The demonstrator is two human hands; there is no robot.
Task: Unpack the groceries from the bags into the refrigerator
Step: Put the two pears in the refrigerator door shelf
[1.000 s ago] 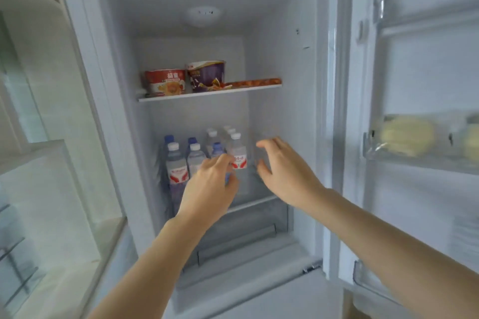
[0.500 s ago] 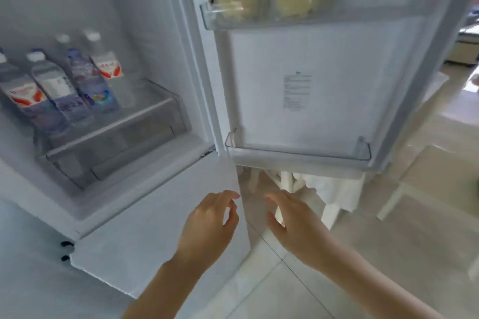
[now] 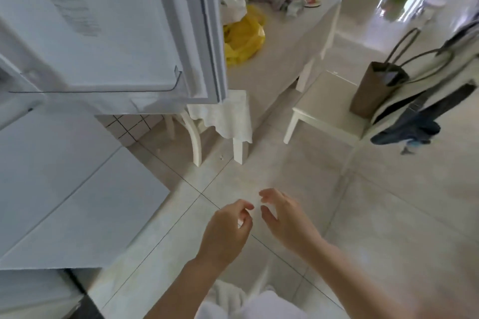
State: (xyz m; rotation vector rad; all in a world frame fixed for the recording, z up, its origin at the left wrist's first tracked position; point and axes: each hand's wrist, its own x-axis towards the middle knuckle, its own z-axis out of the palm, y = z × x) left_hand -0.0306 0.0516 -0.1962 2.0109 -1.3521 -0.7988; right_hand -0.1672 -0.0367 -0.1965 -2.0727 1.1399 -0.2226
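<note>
Both hands hang empty with loosely curled fingers, left hand (image 3: 228, 225) beside right hand (image 3: 282, 217). The yellow grocery bag (image 3: 243, 39) sits on the surface (image 3: 293, 41) well ahead, behind the open refrigerator door (image 3: 108, 23), roughly equally far from both.

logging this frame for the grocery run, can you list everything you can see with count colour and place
open white refrigerator door: one, white, upper left, swung open, printed label on its inner face
clear door shelf rail: one, transparent, bottom of the door
yellow plastic bag: one, yellow, on the table beside the door edge
white plastic bag: one, white, just behind the yellow one
long white table: one, white, upper centre, blurred clutter at its far end
white chair: one, white, right of the table
brown paper bag with handles: one, brown, on the chair
dark garment: one, dark blue, draped at right
left hand: empty, fingers loosely curled, over the floor
right hand: empty, loosely curled, beside the left
</note>
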